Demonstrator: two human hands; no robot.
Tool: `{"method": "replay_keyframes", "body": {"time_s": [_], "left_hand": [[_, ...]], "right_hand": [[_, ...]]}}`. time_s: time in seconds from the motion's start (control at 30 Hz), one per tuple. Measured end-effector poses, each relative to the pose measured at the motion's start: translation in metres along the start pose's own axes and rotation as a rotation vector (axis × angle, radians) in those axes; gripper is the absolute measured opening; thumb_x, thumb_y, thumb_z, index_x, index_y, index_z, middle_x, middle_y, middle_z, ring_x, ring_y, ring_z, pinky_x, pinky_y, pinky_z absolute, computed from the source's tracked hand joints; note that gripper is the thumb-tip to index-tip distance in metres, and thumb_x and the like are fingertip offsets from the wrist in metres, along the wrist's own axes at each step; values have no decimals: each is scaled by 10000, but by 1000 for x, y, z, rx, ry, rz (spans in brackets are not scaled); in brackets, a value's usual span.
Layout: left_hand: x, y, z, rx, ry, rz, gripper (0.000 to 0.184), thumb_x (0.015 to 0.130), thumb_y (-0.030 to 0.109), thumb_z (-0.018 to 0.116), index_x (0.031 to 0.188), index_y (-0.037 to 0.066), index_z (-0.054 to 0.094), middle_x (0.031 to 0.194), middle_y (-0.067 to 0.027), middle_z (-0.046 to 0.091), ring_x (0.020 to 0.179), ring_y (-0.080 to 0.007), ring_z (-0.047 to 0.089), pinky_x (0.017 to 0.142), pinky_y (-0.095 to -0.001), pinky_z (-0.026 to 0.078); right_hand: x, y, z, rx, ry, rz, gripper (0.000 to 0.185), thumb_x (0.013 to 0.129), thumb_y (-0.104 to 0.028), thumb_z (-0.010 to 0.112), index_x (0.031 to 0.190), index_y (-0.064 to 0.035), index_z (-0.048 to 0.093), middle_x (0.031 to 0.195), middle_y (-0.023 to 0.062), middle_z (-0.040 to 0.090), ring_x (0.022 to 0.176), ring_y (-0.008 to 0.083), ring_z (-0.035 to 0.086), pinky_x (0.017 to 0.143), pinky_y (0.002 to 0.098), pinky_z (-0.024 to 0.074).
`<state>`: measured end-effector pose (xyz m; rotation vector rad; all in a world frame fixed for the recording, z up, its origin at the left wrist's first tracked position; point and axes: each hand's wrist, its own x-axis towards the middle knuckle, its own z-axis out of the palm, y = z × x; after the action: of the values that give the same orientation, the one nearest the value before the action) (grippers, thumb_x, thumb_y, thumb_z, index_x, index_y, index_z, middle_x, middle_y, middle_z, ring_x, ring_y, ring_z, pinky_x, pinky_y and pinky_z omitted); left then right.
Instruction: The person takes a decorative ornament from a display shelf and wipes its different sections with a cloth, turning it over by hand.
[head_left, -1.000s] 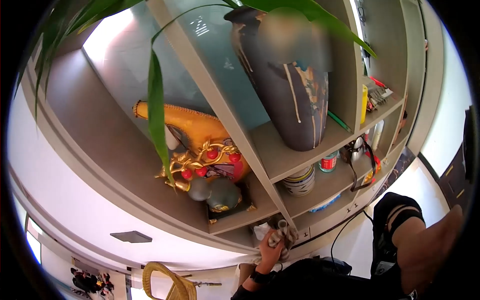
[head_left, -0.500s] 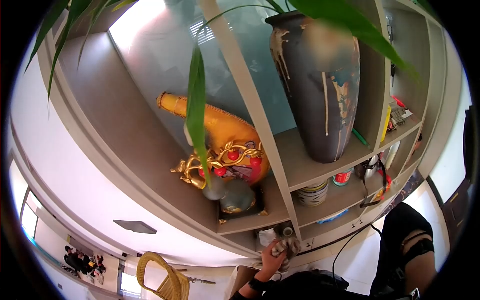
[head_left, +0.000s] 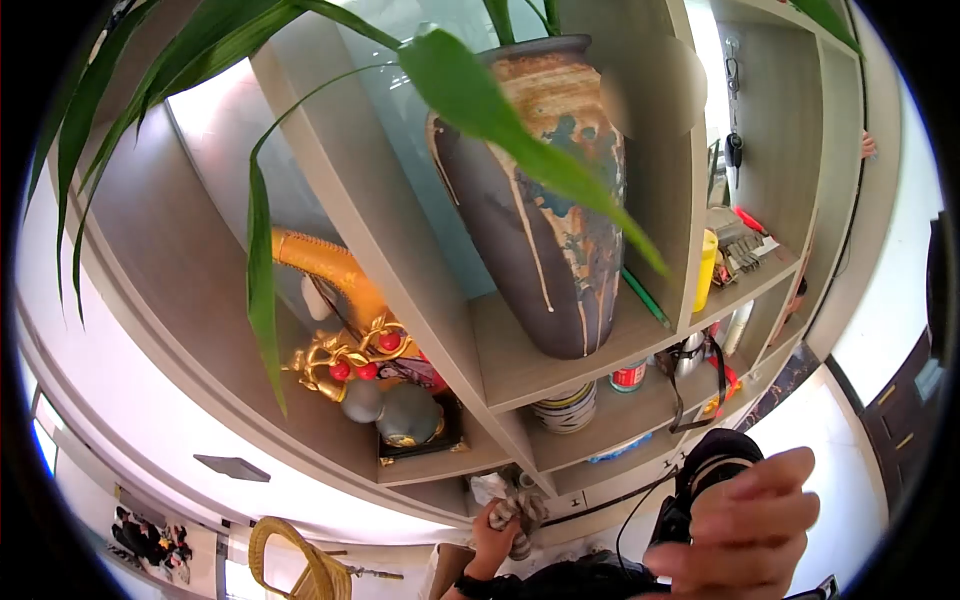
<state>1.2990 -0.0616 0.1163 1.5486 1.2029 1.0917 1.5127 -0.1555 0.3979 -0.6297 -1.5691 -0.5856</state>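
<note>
Low at the shelf unit's front edge, my left hand [head_left: 490,540] is closed round a crumpled grey-brown cloth [head_left: 527,508]. White crumpled material [head_left: 488,487] lies in the low compartment just beyond it. My right hand [head_left: 745,530] is raised close to the camera at lower right, slightly blurred. Its fingers are curled in, and its palm is hidden, so whether it holds anything does not show. Above the hands stands a tall dark vase [head_left: 540,240] with flaking patches and drips. Left of it are a grey gourd ornament [head_left: 410,415] and a golden branch with red fruit [head_left: 345,362].
Long green leaves [head_left: 540,150] hang across the view. Shelves hold a striped pot [head_left: 565,410], a red can [head_left: 628,376], a yellow bottle [head_left: 706,270] and a green pencil-like stick [head_left: 645,297]. A wicker chair [head_left: 290,555] stands below left. Another person's hand [head_left: 868,146] shows at the far right.
The view has swung right, so the shelves and vase appear further left. My right hand has come up into view with curled fingers. My left hand stays on the cloth.
</note>
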Motion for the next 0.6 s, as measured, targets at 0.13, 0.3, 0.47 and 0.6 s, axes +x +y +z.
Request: {"method": "replay_keyframes", "body": {"time_s": [0.13, 0.3, 0.47, 0.6], "left_hand": [[-4, 15, 11, 51, 74, 27, 266, 652, 53, 595, 892, -31, 518, 713, -74, 560, 639, -113, 519, 579, -257, 432], [-11, 9, 14, 4, 119, -61, 248, 649, 45, 589, 877, -26, 521, 714, -63, 560, 667, -108, 511, 605, -258, 428], [-16, 10, 3, 20, 144, -8, 216, 658, 41, 583, 857, -20, 526, 709, -55, 557, 683, -93, 501, 622, -253, 422], [-27, -31, -10, 9, 287, -10, 193, 649, 35, 590, 828, 4, 527, 706, -42, 534, 663, -90, 475, 614, -241, 407]], "right_hand": [[-6, 16, 6, 72, 184, -97, 88, 662, -207, 613, 721, -141, 612, 755, -4, 572, 733, 123, 489, 610, 260, 387], [-5, 32, -5, 416, 163, -106, 82, 702, -188, 582, 756, -138, 618, 808, 39, 563, 727, 134, 492, 594, 267, 398], [3, 39, 22, 948, 2, -26, 95, 742, -169, 550, 792, -135, 624, 861, 81, 554, 721, 145, 495, 578, 274, 409], [18, 14, 85, 1688, 44, 53, 163, 792, -113, 470, 822, -128, 630, 931, 150, 524, 732, 175, 498, 597, 285, 415]]}}
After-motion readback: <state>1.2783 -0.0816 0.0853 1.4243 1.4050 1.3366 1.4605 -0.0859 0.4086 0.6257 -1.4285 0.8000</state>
